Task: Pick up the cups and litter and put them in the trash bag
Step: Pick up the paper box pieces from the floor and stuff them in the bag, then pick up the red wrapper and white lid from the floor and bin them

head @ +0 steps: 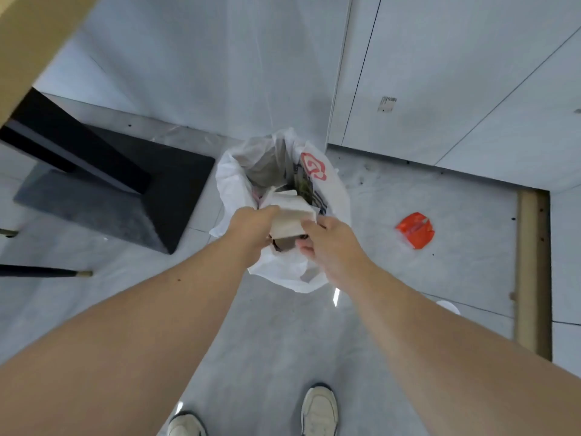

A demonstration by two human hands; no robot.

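Note:
A white plastic trash bag (234, 184) with a red logo stands open on the grey floor straight ahead. My left hand (251, 229) grips a crumpled beige paper cup or carton (287, 221) over the bag's mouth. My right hand (330, 243) is at the bag's near right rim, fingers curled on the plastic and touching the beige litter. Paper and dark scraps lie inside the bag. An orange piece of litter (415, 230) lies on the floor to the right of the bag.
A black table base and leg (103, 196) stand left of the bag, under a tan tabletop edge (28, 48). White cabinet panels (456, 89) rise behind. A wooden strip (531, 272) runs along the floor at right. A white object (449, 306) peeks past my right forearm.

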